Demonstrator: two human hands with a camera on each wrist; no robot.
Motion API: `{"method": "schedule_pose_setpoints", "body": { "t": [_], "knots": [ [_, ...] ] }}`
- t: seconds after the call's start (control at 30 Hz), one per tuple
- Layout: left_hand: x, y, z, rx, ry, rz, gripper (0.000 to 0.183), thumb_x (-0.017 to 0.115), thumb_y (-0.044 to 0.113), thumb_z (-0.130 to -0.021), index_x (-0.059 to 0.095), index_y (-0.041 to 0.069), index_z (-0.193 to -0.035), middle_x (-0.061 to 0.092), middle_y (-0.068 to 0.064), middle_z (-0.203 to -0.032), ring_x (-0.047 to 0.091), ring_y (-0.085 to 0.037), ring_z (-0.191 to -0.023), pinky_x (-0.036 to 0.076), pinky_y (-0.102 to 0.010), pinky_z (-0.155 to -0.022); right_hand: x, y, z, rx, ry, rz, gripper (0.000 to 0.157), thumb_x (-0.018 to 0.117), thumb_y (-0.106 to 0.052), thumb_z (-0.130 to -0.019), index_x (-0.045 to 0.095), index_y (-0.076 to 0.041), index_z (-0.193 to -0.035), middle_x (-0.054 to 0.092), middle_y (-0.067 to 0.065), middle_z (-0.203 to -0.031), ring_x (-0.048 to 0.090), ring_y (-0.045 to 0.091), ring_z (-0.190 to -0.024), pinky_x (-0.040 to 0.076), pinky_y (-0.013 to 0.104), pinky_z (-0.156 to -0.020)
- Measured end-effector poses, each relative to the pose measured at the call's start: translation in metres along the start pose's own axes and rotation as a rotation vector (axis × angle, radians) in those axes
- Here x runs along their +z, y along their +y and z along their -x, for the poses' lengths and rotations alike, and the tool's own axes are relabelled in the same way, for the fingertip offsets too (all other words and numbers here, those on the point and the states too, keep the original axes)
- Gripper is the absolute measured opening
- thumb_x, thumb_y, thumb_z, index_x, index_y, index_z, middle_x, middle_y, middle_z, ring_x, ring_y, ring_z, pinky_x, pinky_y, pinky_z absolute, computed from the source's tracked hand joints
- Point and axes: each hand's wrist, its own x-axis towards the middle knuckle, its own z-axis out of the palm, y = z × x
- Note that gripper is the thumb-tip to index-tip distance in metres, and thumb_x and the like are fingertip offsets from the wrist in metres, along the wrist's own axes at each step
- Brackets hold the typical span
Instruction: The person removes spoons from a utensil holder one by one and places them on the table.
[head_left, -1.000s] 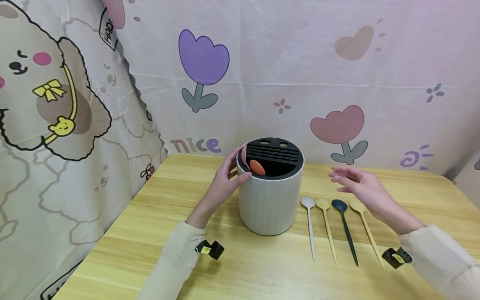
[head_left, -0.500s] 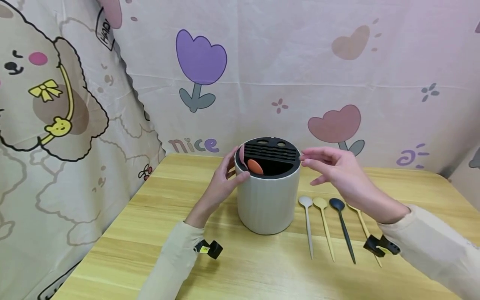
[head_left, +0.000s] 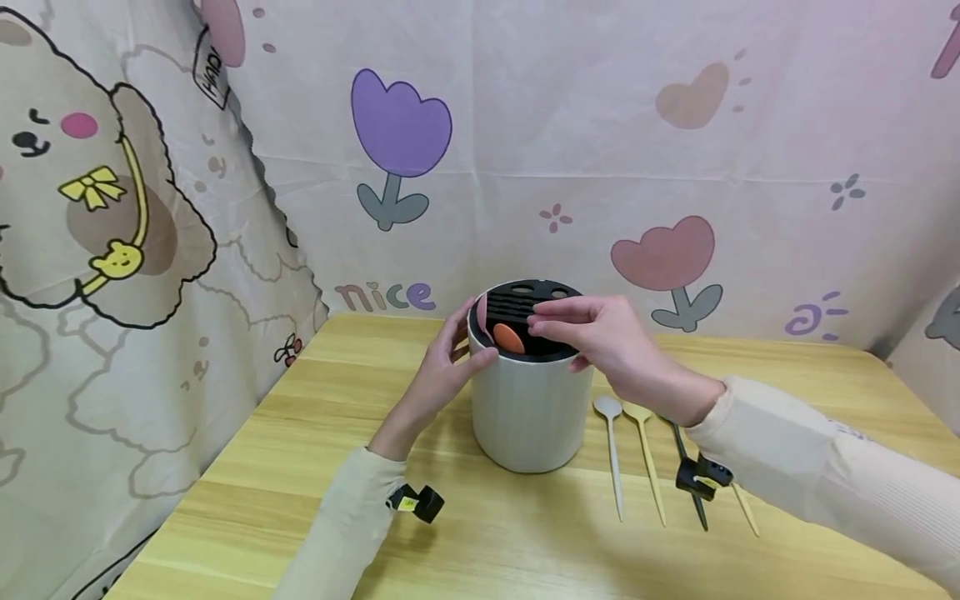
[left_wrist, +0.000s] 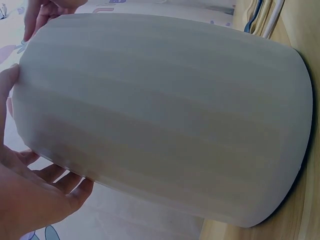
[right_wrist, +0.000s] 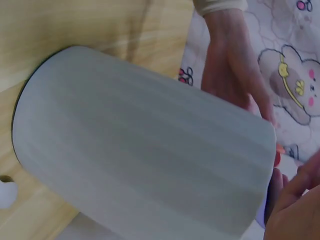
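Observation:
A white ribbed utensil holder [head_left: 528, 417] with a black divided top [head_left: 513, 304] stands upright on the table. An orange rounded utensil end [head_left: 508, 338] and a pink one [head_left: 482, 315] show in its front opening; their lower parts are hidden. My left hand [head_left: 438, 375] holds the holder's left side at the rim, thumb in front and fingers round the back, as the left wrist view also shows. My right hand [head_left: 611, 342] is over the right part of the top, its fingers reaching toward the orange end, apart from it. I see nothing in its grasp.
Right of the holder lie a white spoon [head_left: 608, 408], a yellow spoon [head_left: 649, 458], a dark spoon [head_left: 699, 512] and another yellow one [head_left: 746, 510], partly covered by my right arm. A patterned cloth [head_left: 525, 125] hangs behind the wooden table [head_left: 300, 433].
My right hand has moved left from above the spoons to over the holder's top. My left hand keeps its hold, and the holder and utensils stay in place.

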Motion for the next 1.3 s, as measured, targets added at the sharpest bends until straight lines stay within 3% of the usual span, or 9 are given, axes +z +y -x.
{"method": "schedule_pose_setpoints", "body": {
  "t": [0.23, 0.43, 0.57, 0.8, 1.0, 1.3],
  "knots": [
    [0.001, 0.001, 0.0, 0.009, -0.001, 0.009, 0.094, 0.068, 0.055, -0.083, 0.024, 0.013, -0.154, 0.034, -0.011, -0.151, 0.034, -0.026, -0.136, 0.029, -0.047, -0.111, 0.012, -0.001, -0.007, -0.006, 0.004, 0.003, 0.037, 0.073, -0.011, -0.085, 0.067, 0.004, -0.118, 0.067, 0.011, -0.116, 0.059, 0.011, -0.087, 0.043, 0.022, -0.044],
    [-0.001, 0.0, 0.002, 0.002, -0.006, 0.012, 0.089, 0.068, 0.05, -0.085, 0.023, 0.015, -0.154, 0.033, -0.01, -0.152, 0.033, -0.025, -0.136, 0.028, -0.047, -0.111, 0.022, -0.002, -0.01, 0.056, -0.01, -0.024, 0.036, 0.073, -0.005, -0.083, 0.067, 0.002, -0.119, 0.067, 0.011, -0.117, 0.063, 0.01, -0.085, 0.044, 0.02, -0.044],
    [-0.001, 0.001, 0.003, 0.004, -0.005, 0.01, 0.089, 0.068, 0.049, -0.086, 0.022, 0.015, -0.154, 0.033, -0.01, -0.152, 0.033, -0.024, -0.136, 0.028, -0.047, -0.111, 0.027, -0.002, -0.01, 0.098, -0.018, 0.011, 0.036, 0.074, -0.003, -0.082, 0.068, 0.0, -0.118, 0.068, 0.012, -0.114, 0.063, 0.013, -0.082, 0.043, 0.021, -0.044],
    [0.0, 0.0, 0.002, 0.003, -0.004, 0.0, 0.087, 0.067, 0.048, -0.086, 0.023, 0.016, -0.154, 0.033, -0.009, -0.152, 0.033, -0.025, -0.137, 0.028, -0.047, -0.111, 0.028, -0.002, -0.01, 0.098, -0.012, 0.08, 0.033, 0.073, -0.002, -0.083, 0.069, 0.001, -0.116, 0.07, 0.014, -0.108, 0.063, 0.015, -0.082, 0.043, 0.023, -0.043],
    [-0.001, 0.0, 0.002, 0.013, -0.014, 0.007, 0.089, 0.067, 0.049, -0.086, 0.022, 0.015, -0.154, 0.031, -0.01, -0.153, 0.032, -0.026, -0.137, 0.027, -0.048, -0.111, 0.025, -0.004, -0.008, 0.074, -0.003, 0.142, 0.028, 0.07, -0.004, -0.087, 0.069, 0.002, -0.115, 0.069, 0.015, -0.108, 0.061, 0.015, -0.078, 0.046, 0.024, -0.044],
    [0.0, -0.002, 0.001, 0.019, 0.003, 0.007, 0.087, 0.067, 0.047, -0.085, 0.024, 0.014, -0.154, 0.036, -0.011, -0.15, 0.034, -0.024, -0.136, 0.029, -0.047, -0.11, 0.008, -0.004, -0.01, -0.099, -0.004, 0.323, 0.024, 0.064, 0.001, -0.09, 0.065, 0.006, -0.113, 0.069, 0.02, -0.103, 0.058, 0.02, -0.054, 0.051, 0.033, -0.044]
  ]
}}
